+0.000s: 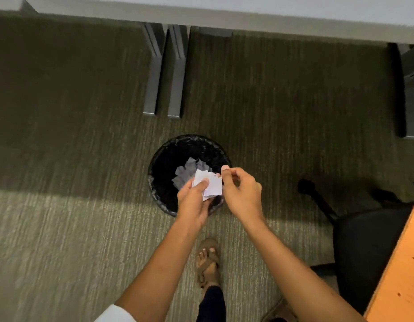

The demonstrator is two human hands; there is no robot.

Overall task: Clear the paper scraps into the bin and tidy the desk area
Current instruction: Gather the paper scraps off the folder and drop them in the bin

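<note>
A round black bin (159, 159) with a black liner stands on the carpet in the middle of the view. Several white paper scraps (187, 170) lie inside it. My left hand (194, 201) hovers over the bin's near rim, shut on a small stack of white paper scraps (211, 184). My right hand (242, 194) is right beside it, thumb and fingers pinched at the stack's right edge, touching the paper.
Grey desk legs (165, 70) stand on the carpet beyond the bin, under a grey desk edge (224, 19). A black office chair (364, 240) and an orange wooden desk corner (401, 275) are at the right. My sandalled foot (208, 261) is below the bin.
</note>
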